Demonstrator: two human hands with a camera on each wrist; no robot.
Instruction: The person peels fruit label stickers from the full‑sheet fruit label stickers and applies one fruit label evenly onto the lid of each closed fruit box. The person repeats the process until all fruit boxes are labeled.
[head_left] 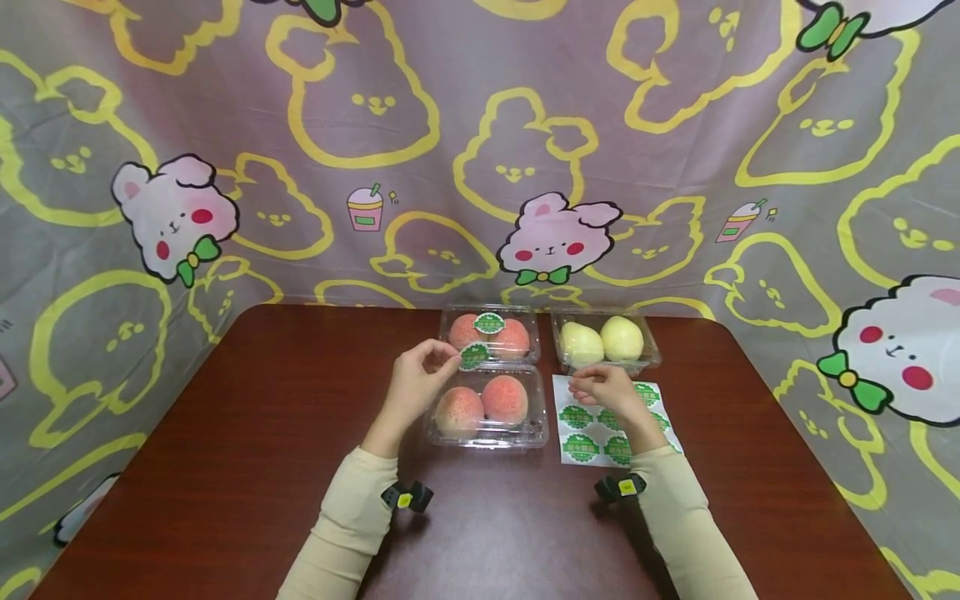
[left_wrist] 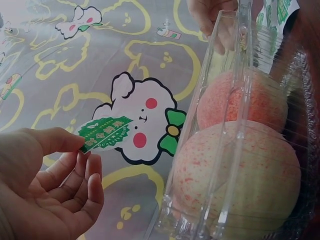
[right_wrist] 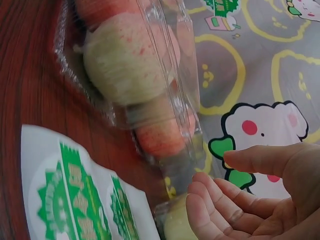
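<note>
Between thumb and index finger my left hand [head_left: 422, 379] pinches a green round sticker [left_wrist: 106, 134] with a scalloped edge and printed characters. The sticker is held up over the gap between two clear plastic boxes of peaches. The near box [head_left: 487, 433] holds two peaches and has a bare lid; the far peach box [head_left: 534, 333] carries the same kind of green sticker [head_left: 490, 322] on its lid. My right hand [right_wrist: 250, 200] is held above the white sticker sheet [head_left: 573, 457], fingers loosely bent and nothing between them.
Behind the sheet, a third clear box [head_left: 651, 354] contains two pale yellow-green fruits. All of it stands on a dark reddish-brown table [head_left: 247, 433]. A cartoon-printed cloth [head_left: 435, 75] hangs round the table's back and sides.
</note>
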